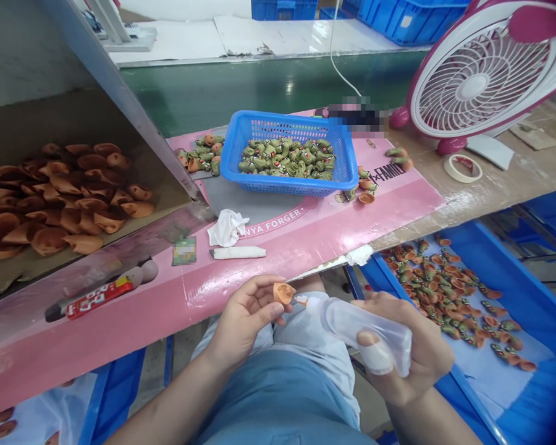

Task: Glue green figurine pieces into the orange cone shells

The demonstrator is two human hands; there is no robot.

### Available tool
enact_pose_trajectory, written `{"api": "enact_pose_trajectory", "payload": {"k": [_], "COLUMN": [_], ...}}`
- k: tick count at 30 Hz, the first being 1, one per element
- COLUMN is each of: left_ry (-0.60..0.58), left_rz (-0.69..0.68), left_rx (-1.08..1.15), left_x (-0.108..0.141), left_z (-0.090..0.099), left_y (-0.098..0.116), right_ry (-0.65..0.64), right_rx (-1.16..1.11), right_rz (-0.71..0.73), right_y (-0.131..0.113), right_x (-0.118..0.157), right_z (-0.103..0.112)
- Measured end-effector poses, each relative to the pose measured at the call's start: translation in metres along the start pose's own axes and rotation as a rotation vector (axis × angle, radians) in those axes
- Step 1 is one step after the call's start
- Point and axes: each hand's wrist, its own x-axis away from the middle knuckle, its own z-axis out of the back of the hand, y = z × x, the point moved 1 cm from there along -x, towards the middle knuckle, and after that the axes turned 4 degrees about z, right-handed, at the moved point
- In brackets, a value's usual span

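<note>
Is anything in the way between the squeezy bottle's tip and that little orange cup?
No, nothing visible. The tip of the bottle in the right grip sits close to the orange cup in the left grip; whether they touch is unclear.

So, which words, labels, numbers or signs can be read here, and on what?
"NYA FORGER": pink mat, near the blue basket.
"FAMILY": same mat, lettering before it partly hidden by small pieces.
Too blurred to read: white lettering on the red object.
Too small: tape roll, white crate label.
Pixelated: small packet.
</note>
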Motion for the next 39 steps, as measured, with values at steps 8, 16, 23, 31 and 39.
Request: {"api": "enact_pose_trajectory", "payload": {"k": [8,16,23,31,39], "left_ry": [-0.042,-0.017,-0.008,-0.021,0.138], "left_rz": [0.000,0.001,-0.003,0.000,0.034], "left_rx": [0.020,0.004,0.009,0.010,0.080], "left_x": [0.002,0.002,0.003,0.002,-0.001], "left_z": [0.000,0.000,0.002,0.002,0.006], "left_y": [-0.001,0.000,0.000,-0.002,0.004], "right_ry": [0.012,0.017,0.090,0.010,0.085], "right_rx": [-0.010,-0.004,0.024,0.006,-0.078], "right_rz": [0.010,0.044,0.062,0.034,-0.174], "right_y": [-0.002,-0.003,0.000,-0.002,0.016], "right_x": [-0.002,-0.001,0.003,0.002,0.008], "right_z": [-0.004,-0.003,-0.001,-0.005,-0.004]}}
